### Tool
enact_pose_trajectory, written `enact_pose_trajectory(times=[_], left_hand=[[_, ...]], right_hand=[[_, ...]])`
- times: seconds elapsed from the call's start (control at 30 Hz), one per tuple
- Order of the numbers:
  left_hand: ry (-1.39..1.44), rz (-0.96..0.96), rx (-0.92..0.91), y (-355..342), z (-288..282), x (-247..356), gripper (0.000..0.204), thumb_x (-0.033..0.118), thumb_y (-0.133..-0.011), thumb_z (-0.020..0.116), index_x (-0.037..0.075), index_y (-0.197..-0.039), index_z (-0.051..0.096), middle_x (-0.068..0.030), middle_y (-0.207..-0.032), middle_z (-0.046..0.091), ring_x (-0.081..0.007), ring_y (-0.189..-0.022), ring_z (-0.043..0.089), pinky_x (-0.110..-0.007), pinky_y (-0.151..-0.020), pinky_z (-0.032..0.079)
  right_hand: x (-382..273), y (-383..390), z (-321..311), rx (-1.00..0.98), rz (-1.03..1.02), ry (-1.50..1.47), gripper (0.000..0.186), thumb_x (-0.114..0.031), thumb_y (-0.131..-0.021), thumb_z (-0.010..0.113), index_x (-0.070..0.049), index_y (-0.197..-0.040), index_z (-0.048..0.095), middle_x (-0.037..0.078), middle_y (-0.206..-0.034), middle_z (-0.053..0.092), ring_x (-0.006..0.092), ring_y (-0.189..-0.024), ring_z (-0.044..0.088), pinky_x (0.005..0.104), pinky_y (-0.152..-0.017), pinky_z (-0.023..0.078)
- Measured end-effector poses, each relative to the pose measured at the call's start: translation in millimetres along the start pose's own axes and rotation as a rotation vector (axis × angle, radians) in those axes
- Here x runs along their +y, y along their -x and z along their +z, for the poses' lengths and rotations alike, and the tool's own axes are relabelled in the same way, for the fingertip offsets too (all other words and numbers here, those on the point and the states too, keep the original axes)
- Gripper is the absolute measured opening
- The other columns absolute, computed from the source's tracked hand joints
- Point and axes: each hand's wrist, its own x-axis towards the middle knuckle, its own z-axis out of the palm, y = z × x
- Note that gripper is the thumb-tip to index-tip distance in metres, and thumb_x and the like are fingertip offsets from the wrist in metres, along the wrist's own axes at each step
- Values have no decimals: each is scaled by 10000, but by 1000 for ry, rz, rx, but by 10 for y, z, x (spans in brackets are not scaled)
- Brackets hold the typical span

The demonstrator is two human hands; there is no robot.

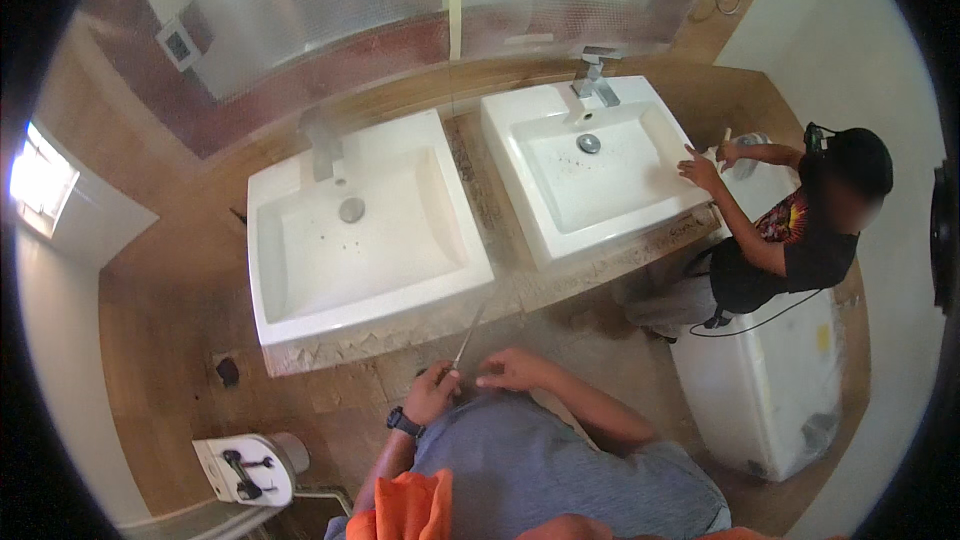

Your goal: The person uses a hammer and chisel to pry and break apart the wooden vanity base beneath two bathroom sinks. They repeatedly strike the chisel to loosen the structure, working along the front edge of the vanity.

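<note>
Left hand was clamped around the lower end of a thin tool, and right hand sat just beside it, on the right, its fingers bent; whether these pinched anything or touched the tool, I could not tell. Both hands were near the person's belly, in front of the grey shirt. The tool's long axis ran up from the left hand and leaned to the right, its far end toward the front edge of the desk, roughly in line with the gap between the left basin and the right basin. That end was blurred, so contact with the edge could not be judged. The left hand was nearer by holding it, while the right was close enough to reach its lower part with little travel.

As for room, the rough desk edge bounded the hands ahead and the shirt behind; sideways, floor showed to the left. Over on the right, a co-worker stood by the right basin, well apart from these hands.
</note>
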Motion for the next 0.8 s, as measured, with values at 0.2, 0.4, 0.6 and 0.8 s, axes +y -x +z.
enact_pose_trajectory(times=[0.2,0.4,0.6,0.8], left_hand=[[258,307,91,-283,-345,115,263,247,-983,602,9,-1091,577,-10,-767,612,-86,-688,563,-266,-643,473],[151,324,68,-694,-513,351,306,245,-833,801,20,-884,600,-19,-733,625,-85,-662,568,-264,-607,477],[-200,357,4,-937,-148,933,330,264,-803,832,8,-875,636,-53,-806,633,-137,-738,598,-284,-676,497],[-303,673,-140,-1574,257,1405,213,153,-816,779,41,-982,706,-122,-992,656,-227,-848,657,-340,-723,544]], right_hand=[[-597,-147,-8,118,-27,-98,607,-527,-847,703,-17,-1172,664,176,-969,711,276,-839,676,368,-768,525],[-769,-367,233,325,72,-160,540,-497,-848,705,8,-1034,654,162,-885,694,277,-776,658,381,-700,517],[-693,-195,24,638,45,-527,404,-329,-865,697,-3,-1078,589,193,-846,650,285,-725,635,406,-650,486],[-53,239,-825,816,167,-183,392,-289,-848,695,-22,-1121,608,194,-856,657,309,-733,663,407,-675,509]])
